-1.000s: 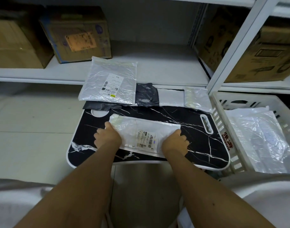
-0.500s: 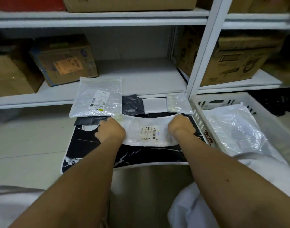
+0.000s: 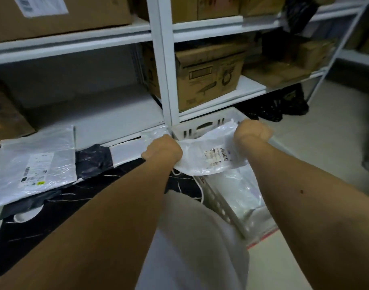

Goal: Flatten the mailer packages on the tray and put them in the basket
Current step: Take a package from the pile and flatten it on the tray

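Observation:
A white mailer [image 3: 208,155] with a barcode label hangs in the air above the white slatted basket [image 3: 219,204]. My left hand [image 3: 162,150] grips its left end and my right hand [image 3: 251,131] grips its right end. Inside the basket lies another clear-wrapped package [image 3: 240,191]. The black marble-patterned tray [image 3: 53,218] sits at the left, partly hidden by my left forearm. On its far side lie a large clear mailer [image 3: 37,164], a dark mailer [image 3: 92,160], a white mailer [image 3: 127,150] and a small clear one [image 3: 154,132].
A white shelf post [image 3: 164,65] rises just behind the basket. Cardboard boxes [image 3: 208,78] fill the shelves behind. Black bags [image 3: 280,105] lie under the right shelf. My grey-clad knee [image 3: 192,237] sits between tray and basket. Pale floor lies to the right.
Both hands lifted the white mailer off the tray and carried it right, over the basket. The view has swung to the right and upward.

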The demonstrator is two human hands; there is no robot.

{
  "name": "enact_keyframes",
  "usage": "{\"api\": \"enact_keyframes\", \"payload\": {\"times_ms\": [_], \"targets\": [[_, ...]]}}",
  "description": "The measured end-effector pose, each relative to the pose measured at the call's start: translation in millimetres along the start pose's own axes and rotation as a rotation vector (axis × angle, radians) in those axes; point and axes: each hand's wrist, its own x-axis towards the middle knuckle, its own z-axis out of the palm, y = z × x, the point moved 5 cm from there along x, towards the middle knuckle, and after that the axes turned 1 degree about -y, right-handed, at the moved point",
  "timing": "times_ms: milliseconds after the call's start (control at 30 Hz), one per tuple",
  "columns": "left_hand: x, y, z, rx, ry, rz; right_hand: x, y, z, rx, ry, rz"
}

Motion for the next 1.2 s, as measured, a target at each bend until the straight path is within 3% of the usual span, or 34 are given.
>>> {"api": "enact_keyframes", "payload": {"times_ms": [133,333,567,800,867,1033,1200], "targets": [[-2.1,67.2,39.3,0.034,-0.151,0.192,28.4,53.5,13.8,-0.053,0.01,0.058],[-18.9,118.1,116.5,0.088,-0.298,0.293,61.2,106.9,68.8,-0.046,-0.108,0.14],[-40.2,132.8,197.7,0.182,-0.514,0.291,78.1,135.9,165.1,0.002,-0.305,0.305],[-25.5,122.8,230.9,0.717,-0.432,0.509,49.0,108.2,205.5,0.025,-0.413,0.338],[-23.6,117.6,240.6,0.802,-0.495,0.596,38.8,101.3,219.0,0.034,-0.455,0.338],[-23.4,112.0,257.1,0.927,-0.616,0.707,33.7,107.9,248.0,0.005,-0.614,0.391],[-14.3,109.2,270.8,0.958,-0.679,0.687,36.2,105.1,267.2,0.066,-0.739,0.41]]}}
